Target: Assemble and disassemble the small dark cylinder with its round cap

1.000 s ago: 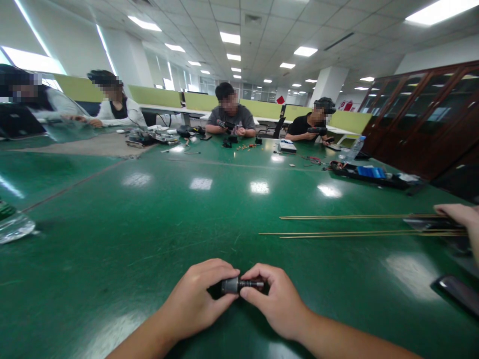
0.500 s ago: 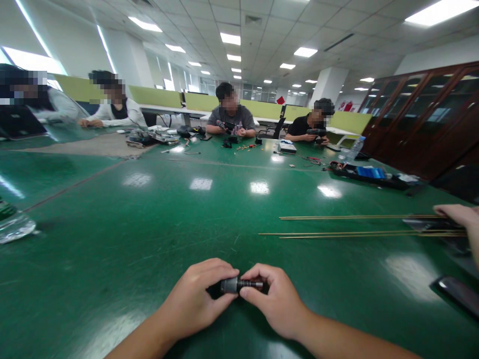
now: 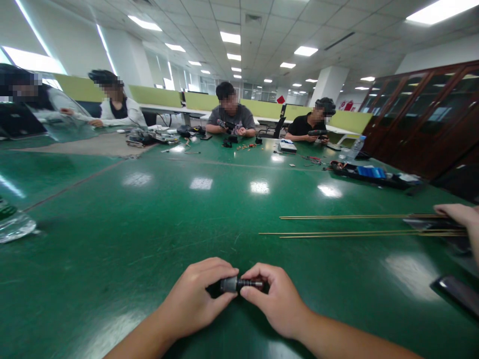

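A small dark cylindrical part (image 3: 229, 285) with a grey body and a thin ringed shaft is held between my two hands, low over the green table (image 3: 157, 224). The thumb and fingers of my left hand (image 3: 198, 294) pinch its thicker grey end. At the thinner shaft, which ends in a shiny tip, my right hand (image 3: 279, 299) closes its thumb and fingers. The far left end of the part is dark and partly hidden by my left hand.
Thin brass-coloured rods (image 3: 348, 233) lie at the right, near another person's hand (image 3: 458, 214). A black object (image 3: 456, 294) rests below them. A clear bottle (image 3: 17, 224) is at the left edge. People sit across the table behind tools, small parts and a black tray (image 3: 344, 172).
My hands and the part look almost unmoved. Across the table, the people at the left have shifted their hands and heads slightly, and the person at the far right has raised their head a little.
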Demonstrator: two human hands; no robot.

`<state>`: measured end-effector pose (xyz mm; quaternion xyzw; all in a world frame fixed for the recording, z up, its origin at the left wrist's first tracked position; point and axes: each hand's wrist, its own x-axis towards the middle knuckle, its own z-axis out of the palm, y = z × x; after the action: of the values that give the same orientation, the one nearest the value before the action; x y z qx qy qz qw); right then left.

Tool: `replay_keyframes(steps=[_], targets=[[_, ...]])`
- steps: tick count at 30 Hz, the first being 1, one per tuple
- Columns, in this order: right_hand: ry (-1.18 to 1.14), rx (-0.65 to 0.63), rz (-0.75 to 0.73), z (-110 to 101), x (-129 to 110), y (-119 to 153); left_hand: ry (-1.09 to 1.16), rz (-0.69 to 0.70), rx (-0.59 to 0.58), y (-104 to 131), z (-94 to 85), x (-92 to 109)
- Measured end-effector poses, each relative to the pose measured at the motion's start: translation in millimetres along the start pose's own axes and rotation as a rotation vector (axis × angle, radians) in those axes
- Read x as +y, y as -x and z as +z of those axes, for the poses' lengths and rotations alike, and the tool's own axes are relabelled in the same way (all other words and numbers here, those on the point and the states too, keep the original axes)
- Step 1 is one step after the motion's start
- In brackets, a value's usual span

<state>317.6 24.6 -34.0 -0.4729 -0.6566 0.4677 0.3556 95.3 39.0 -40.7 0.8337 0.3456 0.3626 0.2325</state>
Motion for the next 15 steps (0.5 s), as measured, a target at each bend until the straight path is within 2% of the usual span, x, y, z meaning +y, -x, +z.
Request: replay_keyframes(steps=[15], targets=[[-0.004, 0.002, 0.003, -0.3, 0.4, -0.5, -0.004, 0.011, 0.007, -1.7, -1.8, 2.2]])
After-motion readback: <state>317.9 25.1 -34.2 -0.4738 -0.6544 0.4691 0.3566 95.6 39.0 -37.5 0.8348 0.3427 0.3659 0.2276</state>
